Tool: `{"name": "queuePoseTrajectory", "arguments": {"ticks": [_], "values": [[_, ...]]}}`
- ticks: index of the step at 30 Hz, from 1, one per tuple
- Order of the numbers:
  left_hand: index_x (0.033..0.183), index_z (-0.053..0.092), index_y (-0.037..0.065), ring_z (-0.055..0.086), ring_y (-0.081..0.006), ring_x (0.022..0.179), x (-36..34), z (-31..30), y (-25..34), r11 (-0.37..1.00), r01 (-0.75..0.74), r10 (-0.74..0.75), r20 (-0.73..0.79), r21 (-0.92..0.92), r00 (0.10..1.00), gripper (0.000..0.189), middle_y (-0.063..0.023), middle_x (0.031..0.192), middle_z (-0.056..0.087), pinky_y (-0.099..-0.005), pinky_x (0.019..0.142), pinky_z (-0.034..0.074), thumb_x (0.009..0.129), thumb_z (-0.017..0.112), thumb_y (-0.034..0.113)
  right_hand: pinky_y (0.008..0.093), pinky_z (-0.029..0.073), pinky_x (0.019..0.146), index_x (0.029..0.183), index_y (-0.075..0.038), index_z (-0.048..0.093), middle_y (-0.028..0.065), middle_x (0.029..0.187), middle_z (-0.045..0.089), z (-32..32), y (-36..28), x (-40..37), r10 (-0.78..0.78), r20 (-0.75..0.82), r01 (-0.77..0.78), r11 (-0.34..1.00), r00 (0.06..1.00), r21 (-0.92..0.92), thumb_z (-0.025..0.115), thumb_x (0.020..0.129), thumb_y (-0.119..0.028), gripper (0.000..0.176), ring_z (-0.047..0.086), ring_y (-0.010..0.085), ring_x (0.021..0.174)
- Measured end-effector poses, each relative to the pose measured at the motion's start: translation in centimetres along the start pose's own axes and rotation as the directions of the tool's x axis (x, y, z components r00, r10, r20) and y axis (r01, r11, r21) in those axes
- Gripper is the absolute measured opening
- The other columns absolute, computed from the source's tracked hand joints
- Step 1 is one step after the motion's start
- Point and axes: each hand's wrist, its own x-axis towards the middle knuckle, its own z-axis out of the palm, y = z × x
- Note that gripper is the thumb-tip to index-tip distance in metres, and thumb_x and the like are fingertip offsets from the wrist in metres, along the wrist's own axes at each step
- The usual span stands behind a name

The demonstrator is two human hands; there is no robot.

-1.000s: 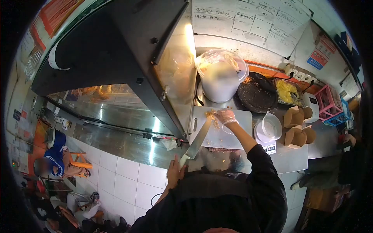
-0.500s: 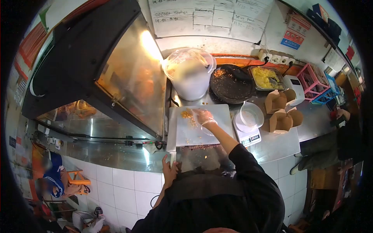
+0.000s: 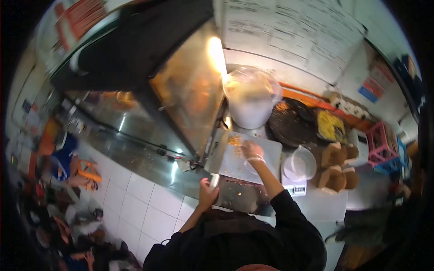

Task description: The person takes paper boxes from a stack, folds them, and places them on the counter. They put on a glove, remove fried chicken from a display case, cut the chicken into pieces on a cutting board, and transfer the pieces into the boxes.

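Note:
My left hand is closed on the white handle of a knife at the near left corner of a pale cutting board. The knife's broad blade lies along the board's left edge. Over the board, my right hand wears a clear plastic glove. It is beside a small heap of orange-brown chopped food, with more bits scattered nearby. Blur hides how its fingers are set and whether anything is in them.
Behind the board stand a big white bucket and a black stone mortar. A white tub sits on a digital scale to the right, near open cardboard boxes. A lit glass cabinet is at left.
My view has turned, so the counter appears tilted and shifted right. The right hand remains over the board beside the chopped food, and the left stays at the knife handle.

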Motion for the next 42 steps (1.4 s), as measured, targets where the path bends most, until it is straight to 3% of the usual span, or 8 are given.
{"name": "queuePoseTrajectory", "arguments": {"ticks": [2,6,12,14,18,23,32,42], "values": [[0.125,0.034,-0.001,0.056,-0.0337,0.088,-0.4,-0.6,0.5,1.0,-0.021,0.021,0.021,0.018,1.0,0.07,-0.0167,0.097,0.053,-0.0409,0.077,0.046,0.069,0.074,0.015,0.0449,0.049,0.083,0.112,-0.017,0.062,0.0123,0.114,0.061,-1.4,-1.4,0.4,0.12,0.209,-0.09,0.985,0.971,-0.15,0.061,0.08,-0.024,0.034,0.06,0.034,0.1],[0.127,0.039,0.003,0.06,-0.0308,0.089,-0.3,-2.6,0.8,0.959,-0.235,0.24,-0.011,0.155,0.971,0.066,-0.0146,0.101,0.059,-0.0395,0.075,0.048,0.073,0.073,0.019,0.0439,0.049,0.084,0.104,-0.018,0.065,0.0141,0.104,0.066,2.3,0.1,-0.7,-0.069,-0.392,0.109,0.991,0.917,0.081,0.058,0.082,-0.032,0.027,0.062,0.0362,0.097],[0.107,0.065,0.008,0.064,-0.0224,0.073,0.0,-11.4,-2.3,0.937,-0.299,0.295,-0.05,-0.181,0.954,0.027,-0.0114,0.101,0.065,-0.0303,0.059,0.053,0.082,0.069,0.013,0.0418,0.05,0.087,0.101,-0.01,0.066,0.0133,0.107,0.066,-1.0,-5.5,0.4,0.234,0.088,-0.166,0.866,0.968,-0.472,0.051,0.087,-0.029,0.028,0.062,0.0353,0.101],[0.109,0.065,0.008,0.065,-0.0218,0.077,-0.3,-18.2,-4.2,0.988,-0.055,0.066,0.076,-0.143,0.995,0.03,-0.0134,0.101,0.065,-0.0312,0.062,0.054,0.081,0.07,0.013,0.0399,0.05,0.087,0.098,-0.011,0.068,0.0119,0.101,0.067,5.7,0.4,2.1,-0.24,-0.633,-0.013,0.93,0.736,-0.367,0.049,0.088,-0.027,0.026,0.063,0.0341,0.098],[0.112,0.063,0.007,0.068,-0.0218,0.071,2.7,-31.2,-11.1,0.912,-0.403,0.411,-0.219,0.08,0.885,0.035,-0.0107,0.088,0.07,-0.0306,0.063,0.054,0.078,0.071,0.01,0.04,0.045,0.092,0.105,-0.008,0.064,0.0142,0.112,0.061,0.4,-6.6,-1.5,0.279,-0.076,-0.282,0.841,0.957,-0.461,0.053,0.079,-0.013,0.029,0.056,0.0326,0.108],[0.116,0.063,0.007,0.066,-0.0193,0.066,10.6,-46.2,-14.6,0.981,-0.153,0.171,-0.161,0.121,0.972,0.033,-0.0109,0.083,0.07,-0.0269,0.061,0.05,0.087,0.063,0.022,0.0371,0.03,0.109,0.142,-0.008,0.03,0.0198,0.144,0.034,-0.4,-14.4,-8.8,0.384,-0.399,-0.428,0.904,0.833,-0.023,0.065,0.07,0.001,0.08,0.03,0.0335,0.135],[0.141,0.035,0.009,0.025,-0.0408,0.136,38.5,-64.4,-8.3,0.564,-0.57,0.826,-0.413,0.597,0.384,0.054,-0.0197,0.148,0.027,-0.0488,0.109,0.023,0.092,0.052,0.024,0.0448,0.038,0.102,0.132,-0.009,0.046,0.0153,0.137,0.044,4.8,-31.7,-17.1,-0.047,-0.949,-0.459,0.867,0.312,-0.194,0.063,0.086,-0.03,0.053,0.042,0.0313,0.127],[0.148,0.022,0.02,0.006,-0.0433,0.14,49.7,-64.4,-12.0,0.381,-0.643,0.92,-0.339,0.664,0.195,0.064,-0.0157,0.154,0.013,-0.0568,0.11,0.005,0.094,0.03,0.052,0.0458,0.041,0.094,0.123,-0.007,0.048,0.0155,0.124,0.052,11.0,-56.2,-2.4,-0.259,-0.966,-0.077,0.962,0.026,-0.26,0.068,0.082,-0.028,0.05,0.049,0.032,0.114]]}}
